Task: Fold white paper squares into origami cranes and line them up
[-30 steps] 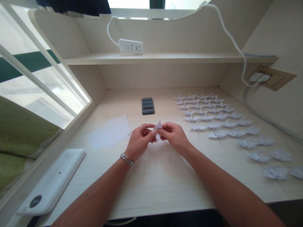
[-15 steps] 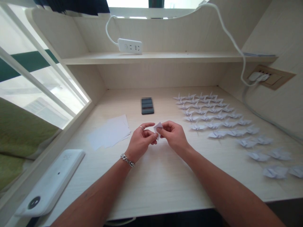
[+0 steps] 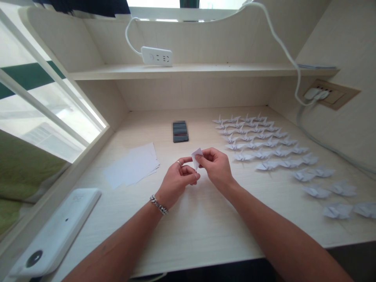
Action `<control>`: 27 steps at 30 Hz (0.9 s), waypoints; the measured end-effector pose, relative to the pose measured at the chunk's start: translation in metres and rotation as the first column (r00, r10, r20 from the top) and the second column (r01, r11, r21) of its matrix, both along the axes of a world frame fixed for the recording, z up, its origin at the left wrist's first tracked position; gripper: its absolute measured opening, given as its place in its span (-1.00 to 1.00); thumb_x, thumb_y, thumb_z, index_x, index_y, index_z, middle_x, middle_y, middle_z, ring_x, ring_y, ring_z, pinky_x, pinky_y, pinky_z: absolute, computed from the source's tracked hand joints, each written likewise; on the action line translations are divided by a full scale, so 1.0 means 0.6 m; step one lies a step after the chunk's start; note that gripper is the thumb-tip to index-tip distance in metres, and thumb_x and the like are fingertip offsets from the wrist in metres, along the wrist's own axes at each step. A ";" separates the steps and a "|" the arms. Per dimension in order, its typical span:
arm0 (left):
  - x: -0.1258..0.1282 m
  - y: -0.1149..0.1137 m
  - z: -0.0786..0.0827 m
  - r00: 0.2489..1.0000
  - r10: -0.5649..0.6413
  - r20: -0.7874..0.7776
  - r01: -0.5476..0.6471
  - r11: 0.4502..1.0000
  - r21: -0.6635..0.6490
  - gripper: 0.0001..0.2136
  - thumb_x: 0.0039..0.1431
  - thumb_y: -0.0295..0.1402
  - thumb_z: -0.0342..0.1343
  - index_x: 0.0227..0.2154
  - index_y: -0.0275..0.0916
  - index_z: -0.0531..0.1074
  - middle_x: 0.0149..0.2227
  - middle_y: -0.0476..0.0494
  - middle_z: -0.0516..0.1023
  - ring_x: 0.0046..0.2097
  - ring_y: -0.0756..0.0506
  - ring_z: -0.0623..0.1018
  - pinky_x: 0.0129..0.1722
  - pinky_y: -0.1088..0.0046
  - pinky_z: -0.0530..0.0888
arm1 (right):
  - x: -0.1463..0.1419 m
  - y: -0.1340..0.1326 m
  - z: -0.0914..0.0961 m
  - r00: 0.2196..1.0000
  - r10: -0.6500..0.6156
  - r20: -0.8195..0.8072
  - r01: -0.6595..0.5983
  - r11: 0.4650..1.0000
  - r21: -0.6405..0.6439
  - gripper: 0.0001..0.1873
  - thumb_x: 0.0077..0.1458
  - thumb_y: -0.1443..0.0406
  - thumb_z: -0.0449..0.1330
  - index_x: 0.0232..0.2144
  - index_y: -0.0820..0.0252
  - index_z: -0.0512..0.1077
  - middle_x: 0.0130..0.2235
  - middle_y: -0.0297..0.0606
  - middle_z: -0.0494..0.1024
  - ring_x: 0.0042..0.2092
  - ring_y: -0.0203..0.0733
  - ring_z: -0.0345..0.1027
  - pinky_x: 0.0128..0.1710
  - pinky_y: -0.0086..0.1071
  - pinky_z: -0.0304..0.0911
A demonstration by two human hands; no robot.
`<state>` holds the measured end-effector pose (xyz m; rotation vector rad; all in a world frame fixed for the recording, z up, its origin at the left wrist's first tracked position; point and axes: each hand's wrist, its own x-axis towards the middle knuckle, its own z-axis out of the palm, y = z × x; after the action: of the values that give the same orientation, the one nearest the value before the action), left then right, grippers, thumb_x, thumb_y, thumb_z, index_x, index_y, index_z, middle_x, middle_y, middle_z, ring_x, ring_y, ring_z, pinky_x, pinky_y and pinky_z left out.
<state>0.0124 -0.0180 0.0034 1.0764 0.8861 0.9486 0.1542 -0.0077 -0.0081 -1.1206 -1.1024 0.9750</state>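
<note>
A small folded piece of white paper (image 3: 196, 157) is held up above the middle of the desk. My right hand (image 3: 216, 164) pinches it between thumb and fingers on its right side. My left hand (image 3: 179, 175), with a ring and a chain bracelet, is closed at the paper's lower left edge, its thumb and fingertips at the bottom point. To the right, several white paper cranes (image 3: 258, 145) stand in rows on the desk. Loose white sheets of paper (image 3: 138, 162) lie fanned on the left.
A dark phone-like object (image 3: 180, 131), its face pixelated, lies behind my hands. On the left edge rests a long white device (image 3: 58, 231) with a round dark spot. The shelf (image 3: 205, 69) holds a white power strip (image 3: 156, 56). A white cable (image 3: 282, 39) runs down to a wall socket (image 3: 333, 94).
My left thumb and fingertips have slid down to the paper's lower point, so more of the paper shows. My right hand keeps its pinch. The whole view has shifted slightly.
</note>
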 end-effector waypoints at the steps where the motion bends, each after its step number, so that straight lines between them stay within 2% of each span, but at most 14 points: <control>1: 0.001 0.000 0.001 1.000 -0.004 -0.005 0.004 1.000 -0.004 -0.48 -0.17 -0.46 0.35 -0.10 -0.32 0.32 -0.55 0.05 0.48 -0.52 0.04 0.42 -0.46 0.51 0.36 | 0.001 0.000 0.000 1.000 0.001 -0.006 -0.001 1.000 -0.002 -0.75 -0.09 0.16 0.34 -0.44 0.23 0.49 -0.53 -0.31 0.51 -0.47 -0.25 0.36 -0.44 -0.36 0.35; 7: -0.002 0.006 0.001 0.998 0.037 -0.051 -0.036 0.999 0.016 -0.61 -0.02 -0.30 0.28 -0.14 -0.34 0.34 -0.48 -0.06 0.54 -0.47 0.00 0.49 -0.41 0.46 0.40 | -0.002 -0.003 0.000 0.997 0.064 -0.048 -0.065 0.998 -0.014 -0.78 -0.08 0.19 0.34 -0.44 0.25 0.49 -0.49 -0.29 0.53 -0.46 -0.25 0.37 -0.43 -0.36 0.35; 12: -0.007 0.006 0.004 0.995 -0.024 -0.095 0.029 0.999 0.042 -0.49 -0.17 -0.50 0.34 -0.10 -0.33 0.32 -0.55 0.04 0.50 -0.49 0.00 0.48 -0.40 0.47 0.41 | -0.003 -0.004 0.003 0.998 0.052 -0.019 -0.053 0.998 -0.025 -0.76 -0.11 0.17 0.35 -0.45 0.24 0.50 -0.50 -0.29 0.53 -0.46 -0.26 0.37 -0.44 -0.37 0.34; 15: -0.015 0.009 0.008 0.991 -0.075 -0.110 0.079 0.996 0.033 -0.48 -0.17 -0.50 0.33 -0.07 -0.32 0.34 -0.53 0.00 0.53 -0.47 0.00 0.49 -0.39 0.46 0.42 | 0.001 -0.001 0.003 0.997 0.061 -0.042 -0.062 0.997 -0.043 -0.75 -0.12 0.16 0.36 -0.45 0.24 0.50 -0.51 -0.30 0.53 -0.46 -0.26 0.36 -0.43 -0.36 0.34; 18: -0.023 0.017 0.009 0.993 0.033 -0.110 -0.021 0.994 0.110 -0.57 -0.07 -0.37 0.31 -0.09 -0.30 0.39 -0.50 -0.03 0.54 -0.45 -0.01 0.50 -0.39 0.46 0.42 | 0.001 0.001 0.001 0.990 0.117 -0.082 -0.122 0.990 -0.072 -0.73 -0.15 0.16 0.38 -0.45 0.24 0.51 -0.50 -0.30 0.54 -0.45 -0.26 0.38 -0.43 -0.37 0.34; 21: -0.028 0.024 0.006 0.981 0.139 -0.134 -0.110 0.973 0.203 -0.69 -0.06 -0.32 0.31 -0.22 -0.30 0.48 -0.48 -0.06 0.55 -0.44 -0.01 0.51 -0.39 0.47 0.42 | -0.001 -0.002 0.002 0.977 0.186 -0.104 -0.197 0.975 -0.107 -0.70 -0.22 0.15 0.41 -0.46 0.23 0.51 -0.49 -0.29 0.56 -0.44 -0.25 0.40 -0.43 -0.37 0.35; 24: -0.031 0.027 0.005 0.976 0.142 -0.163 -0.103 0.969 0.225 -0.81 -0.07 -0.35 0.30 -0.37 -0.32 0.53 -0.48 -0.08 0.55 -0.44 0.00 0.49 -0.40 0.47 0.42 | 0.001 -0.004 0.006 0.959 0.248 -0.136 -0.267 0.952 -0.146 -0.70 -0.25 0.16 0.42 -0.46 0.23 0.52 -0.48 -0.29 0.57 -0.44 -0.26 0.42 -0.41 -0.36 0.37; 27: -0.033 0.028 0.004 0.983 0.138 -0.125 -0.114 0.977 0.183 -0.86 -0.07 -0.38 0.29 -0.41 -0.31 0.54 -0.50 -0.07 0.54 -0.44 0.00 0.49 -0.39 0.47 0.42 | 0.007 -0.004 0.011 0.931 0.296 -0.213 -0.336 0.924 -0.184 -0.74 -0.24 0.22 0.40 -0.43 0.22 0.56 -0.44 -0.29 0.59 -0.42 -0.27 0.44 -0.34 -0.33 0.41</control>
<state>-0.0072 -0.0011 0.0055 1.2591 1.0068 1.0838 0.1585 -0.0101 -0.0017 -1.0182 -1.0649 1.4560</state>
